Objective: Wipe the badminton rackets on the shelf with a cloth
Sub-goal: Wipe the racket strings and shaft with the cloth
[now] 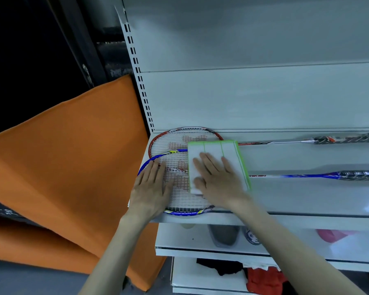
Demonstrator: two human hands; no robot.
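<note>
On the white metal shelf (307, 201), the blue-framed strung racket (179, 188) overlaps the red-framed racket (179, 135). Left hand (151, 188) lies flat on the strings; right hand (217, 177), fingers straight, presses the folded white green-edged cloth (213, 150). Judged light, springy, liable to slide: steady the frame, not the strings.

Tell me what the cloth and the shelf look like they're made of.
Cloth: soft woven fabric, likely cotton or microfibre; matte white, green stripes and edging, folded thick. Shelf: probably painted sheet metal; smooth pale surface with a soft sheen, slotted upright beside it.
</note>
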